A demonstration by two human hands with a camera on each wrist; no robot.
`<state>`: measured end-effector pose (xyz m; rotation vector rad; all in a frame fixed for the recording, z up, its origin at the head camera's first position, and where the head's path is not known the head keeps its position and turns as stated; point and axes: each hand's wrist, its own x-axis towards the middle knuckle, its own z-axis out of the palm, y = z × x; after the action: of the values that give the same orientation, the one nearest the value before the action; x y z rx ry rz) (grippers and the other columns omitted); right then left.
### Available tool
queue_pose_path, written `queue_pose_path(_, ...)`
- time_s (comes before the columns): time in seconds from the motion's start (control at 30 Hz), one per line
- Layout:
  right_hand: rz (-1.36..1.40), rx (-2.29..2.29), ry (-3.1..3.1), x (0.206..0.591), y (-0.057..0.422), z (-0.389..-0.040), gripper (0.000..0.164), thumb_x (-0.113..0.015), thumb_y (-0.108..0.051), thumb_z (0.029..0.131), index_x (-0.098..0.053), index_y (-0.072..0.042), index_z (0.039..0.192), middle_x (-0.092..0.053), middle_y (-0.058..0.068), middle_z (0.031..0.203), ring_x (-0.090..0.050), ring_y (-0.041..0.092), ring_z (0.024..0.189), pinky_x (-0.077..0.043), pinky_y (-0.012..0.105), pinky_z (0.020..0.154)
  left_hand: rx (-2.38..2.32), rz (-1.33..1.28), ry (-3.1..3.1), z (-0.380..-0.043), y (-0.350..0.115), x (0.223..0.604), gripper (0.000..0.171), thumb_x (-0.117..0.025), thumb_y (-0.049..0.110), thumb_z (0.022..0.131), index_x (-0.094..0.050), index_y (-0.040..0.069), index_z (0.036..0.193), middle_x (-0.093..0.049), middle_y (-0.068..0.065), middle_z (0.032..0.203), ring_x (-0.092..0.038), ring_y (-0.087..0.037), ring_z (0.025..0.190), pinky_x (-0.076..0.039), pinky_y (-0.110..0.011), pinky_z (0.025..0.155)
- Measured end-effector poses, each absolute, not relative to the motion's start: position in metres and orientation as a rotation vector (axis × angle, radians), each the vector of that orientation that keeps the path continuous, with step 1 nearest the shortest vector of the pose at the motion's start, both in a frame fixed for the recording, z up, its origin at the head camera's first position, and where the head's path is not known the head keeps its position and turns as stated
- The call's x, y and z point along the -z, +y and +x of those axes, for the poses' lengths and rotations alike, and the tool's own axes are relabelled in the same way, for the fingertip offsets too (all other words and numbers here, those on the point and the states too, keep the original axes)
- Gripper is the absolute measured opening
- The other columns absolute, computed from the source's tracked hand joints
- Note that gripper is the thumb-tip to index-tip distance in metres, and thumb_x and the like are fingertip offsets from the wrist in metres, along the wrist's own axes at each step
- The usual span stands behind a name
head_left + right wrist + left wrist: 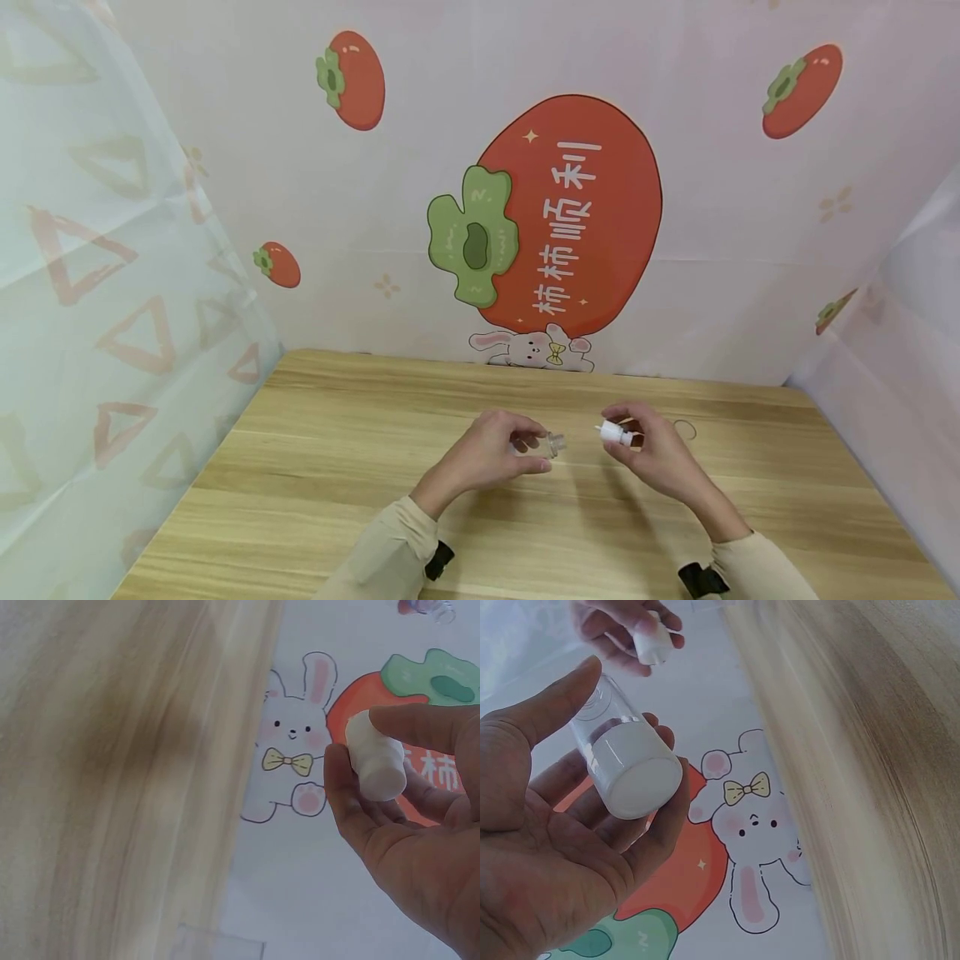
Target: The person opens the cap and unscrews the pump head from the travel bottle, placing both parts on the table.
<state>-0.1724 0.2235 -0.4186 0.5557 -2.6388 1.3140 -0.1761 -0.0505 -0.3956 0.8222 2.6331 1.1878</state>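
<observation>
My left hand (498, 450) grips a small clear bottle (634, 769) between thumb and fingers. The bottle lies tilted, its bare neck (556, 444) pointing right, and a white band and white base show in the left wrist view. Across a short gap, my right hand (654, 446) pinches a white pump top (615, 432) with thumb and fingertips. A thin tip pokes out of the pump top toward the bottle. In the right wrist view, the pump top's rounded white end (382, 782) faces the camera. Both pieces are held above the table, apart from each other.
Under both hands spreads a wood-grain table (337, 467). A thin, clear round-edged item (686, 430) lies just right of my right hand; its kind is unclear. Behind the table stands a backdrop (712, 275) printed with persimmons and a rabbit, with patterned side sheets (90, 333).
</observation>
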Motion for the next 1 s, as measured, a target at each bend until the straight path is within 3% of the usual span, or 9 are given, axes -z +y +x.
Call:
queue_pose_path(0.33,0.458,-1.243,-2.700,0.432,0.227,-0.182,0.032,-0.076,0.007,0.084,-0.065,0.008,0.114,-0.066,0.017,0.105,-0.064,0.022,0.086,-0.056,0.028,0.071,-1.182,0.843,2.636,-0.177,-0.050,0.396,0.036,-0.085,0.029,0.085,-0.076,0.008,0.114,-0.074,-0.003,0.100,-0.065,-0.008,0.086,-0.053,-0.022,0.079)
queue_pose_path(1.0,0.315,-0.989,-2.822,0.449,0.228,-0.194,0.028,-0.079,0.001,0.081,-0.067,0.005,0.106,-0.068,0.011,0.096,-0.066,0.025,0.086,-0.055,0.040,0.075,-1.182,0.834,2.637,-0.176,-0.050,0.396,0.036,-0.085,0.028,0.084,-0.076,0.008,0.113,-0.073,0.002,0.098,-0.066,-0.010,0.087,-0.053,-0.023,0.080)
